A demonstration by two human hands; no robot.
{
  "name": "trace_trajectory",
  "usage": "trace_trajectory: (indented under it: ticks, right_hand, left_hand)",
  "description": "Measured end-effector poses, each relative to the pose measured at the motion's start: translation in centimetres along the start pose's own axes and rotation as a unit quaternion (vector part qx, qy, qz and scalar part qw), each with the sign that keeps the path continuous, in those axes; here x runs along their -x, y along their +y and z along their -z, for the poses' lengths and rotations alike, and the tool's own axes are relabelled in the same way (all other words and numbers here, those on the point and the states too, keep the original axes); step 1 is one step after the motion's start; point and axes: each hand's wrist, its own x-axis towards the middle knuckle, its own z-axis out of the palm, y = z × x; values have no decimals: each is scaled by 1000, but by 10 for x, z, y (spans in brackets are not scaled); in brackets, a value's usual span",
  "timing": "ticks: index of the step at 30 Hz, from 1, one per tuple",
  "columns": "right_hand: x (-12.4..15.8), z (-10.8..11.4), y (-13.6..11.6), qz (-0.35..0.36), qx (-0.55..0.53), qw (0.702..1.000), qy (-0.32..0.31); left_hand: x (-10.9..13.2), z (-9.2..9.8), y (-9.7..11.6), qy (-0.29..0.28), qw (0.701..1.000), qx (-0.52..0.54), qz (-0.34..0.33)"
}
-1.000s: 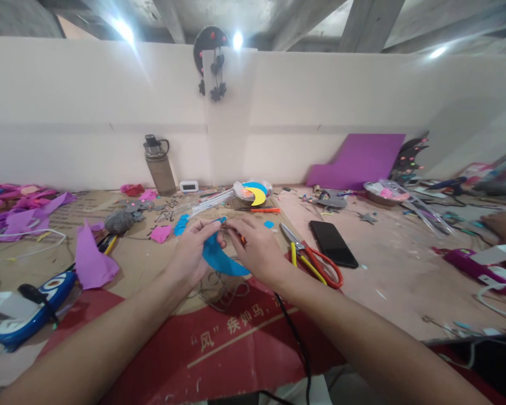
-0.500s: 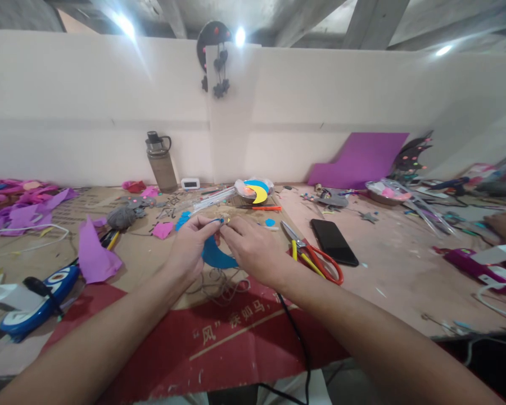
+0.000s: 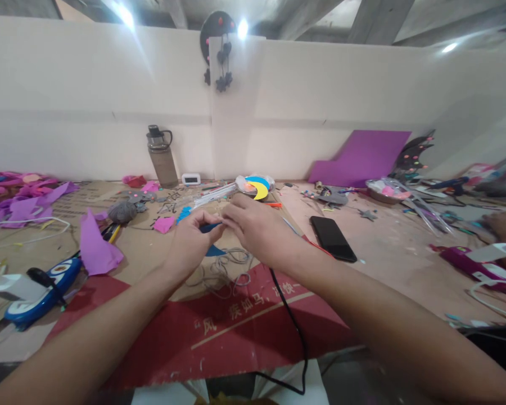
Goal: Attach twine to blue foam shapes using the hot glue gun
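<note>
Here, your left hand (image 3: 191, 239) and right hand (image 3: 255, 228) pinched the blue foam piece (image 3: 209, 228) tight between fingertips, holding it just above the bench (image 3: 388, 242), midway along its near edge, where both could reach one tip.

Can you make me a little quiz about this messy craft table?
1. True or false: the phone lies left of the bottle.
2. What does the left hand pinch? A a blue piece, B a spoon, C a cup.
3. What colour is the big sheet leaning on the wall?
Key: 1 false; 2 A; 3 purple.
</note>
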Motion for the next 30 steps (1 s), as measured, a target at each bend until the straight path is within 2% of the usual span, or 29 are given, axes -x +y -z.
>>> trace_trajectory:
  ticks: [3,7,11,15,24,30]
  right_hand:
    - [-6,3,8,-70,-170,983,-5]
    - [-4,1,15,-154,-326,932,-19]
    - [1,-5,16,-201,-371,907,-2]
    - [6,-15,16,-189,-424,885,42]
    - [11,-24,14,-178,-470,860,86]
    - [14,-33,14,-191,-488,848,83]
  left_hand:
    - [1,1,4,-37,999,-16,-17]
    - [0,3,1,-64,997,35,-21]
    - [-1,3,-3,-69,994,85,-11]
    - [0,2,-1,-72,992,104,12]
    - [3,1,2,-90,986,136,37]
    - [3,1,4,-96,981,167,35]
